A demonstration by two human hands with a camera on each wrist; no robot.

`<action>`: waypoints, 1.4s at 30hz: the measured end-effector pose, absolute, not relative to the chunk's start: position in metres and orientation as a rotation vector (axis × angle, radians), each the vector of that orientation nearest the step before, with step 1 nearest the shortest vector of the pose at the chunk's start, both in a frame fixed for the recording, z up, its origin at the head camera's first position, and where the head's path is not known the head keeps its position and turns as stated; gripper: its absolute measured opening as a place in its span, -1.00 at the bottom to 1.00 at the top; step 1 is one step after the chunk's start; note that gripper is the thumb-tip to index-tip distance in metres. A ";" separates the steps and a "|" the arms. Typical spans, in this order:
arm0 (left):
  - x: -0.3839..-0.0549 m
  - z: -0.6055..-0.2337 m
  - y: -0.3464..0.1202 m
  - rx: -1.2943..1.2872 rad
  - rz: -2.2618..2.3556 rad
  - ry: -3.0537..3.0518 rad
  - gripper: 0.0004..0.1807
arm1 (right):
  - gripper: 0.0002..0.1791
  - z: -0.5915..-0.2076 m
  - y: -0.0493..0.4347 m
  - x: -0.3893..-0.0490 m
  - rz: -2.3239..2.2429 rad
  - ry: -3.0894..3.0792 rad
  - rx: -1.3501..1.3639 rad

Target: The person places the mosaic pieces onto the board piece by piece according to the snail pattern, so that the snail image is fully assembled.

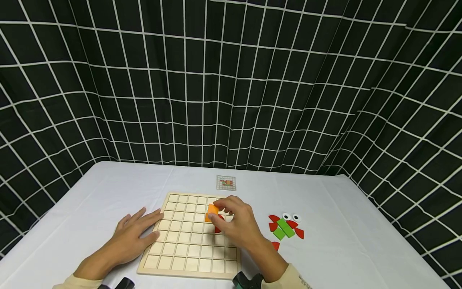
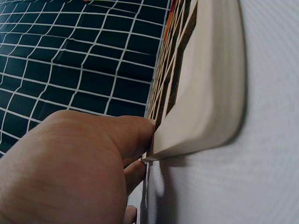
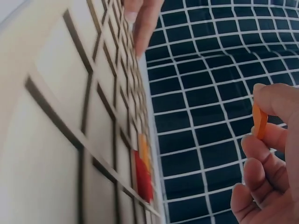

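My right hand (image 1: 239, 221) is raised over the right part of a wooden grid board (image 1: 180, 251). Between its thumb and fingers it pinches an orange tile (image 3: 259, 120), held apart from the board in the right wrist view. Beneath it, a red piece (image 3: 142, 177) and another orange piece (image 3: 144, 148) lie in the grid, partly covered by the hand in the head view. At the board's left edge rests my left hand (image 1: 131, 236), fingers spread and relaxed. Its thumb (image 2: 133, 133) touches the rim in the left wrist view.
Right of the board lie green tiles (image 1: 286, 228), several red pieces (image 1: 299, 233) and two white eye discs (image 1: 296, 217). A small picture card (image 1: 226, 183) lies behind the board on the white-covered table (image 1: 343, 257). Black gridded curtains (image 1: 202, 88) surround the table's back and sides.
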State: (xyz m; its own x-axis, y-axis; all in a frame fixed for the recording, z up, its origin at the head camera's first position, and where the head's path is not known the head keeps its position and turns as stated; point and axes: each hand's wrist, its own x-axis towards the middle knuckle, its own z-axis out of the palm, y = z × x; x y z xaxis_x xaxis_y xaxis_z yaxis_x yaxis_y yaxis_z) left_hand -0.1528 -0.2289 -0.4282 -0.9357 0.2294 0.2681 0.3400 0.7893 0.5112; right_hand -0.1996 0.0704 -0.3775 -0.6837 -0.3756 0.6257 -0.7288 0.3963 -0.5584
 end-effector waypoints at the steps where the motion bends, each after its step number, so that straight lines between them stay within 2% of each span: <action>1: -0.153 -0.428 -0.229 -0.451 -0.851 -2.787 -0.49 | -0.74 -0.379 0.069 -0.200 1.207 -2.265 0.944; 7: -0.156 -0.425 -0.226 -0.466 -0.853 -2.781 -0.50 | -0.76 -0.394 0.067 -0.203 1.224 -2.355 0.934; 17: -0.157 -0.423 -0.229 -0.447 -0.816 -2.816 -0.50 | -0.76 -0.414 0.064 -0.204 0.975 -2.597 0.897; 25: -0.156 -0.424 -0.232 -0.446 -0.823 -2.809 -0.50 | -0.74 -0.416 0.060 -0.202 0.899 -2.695 0.815; 42: -0.155 -0.426 -0.230 -0.449 -0.834 -2.783 -0.51 | -0.80 -0.415 0.064 -0.203 0.912 -2.649 0.856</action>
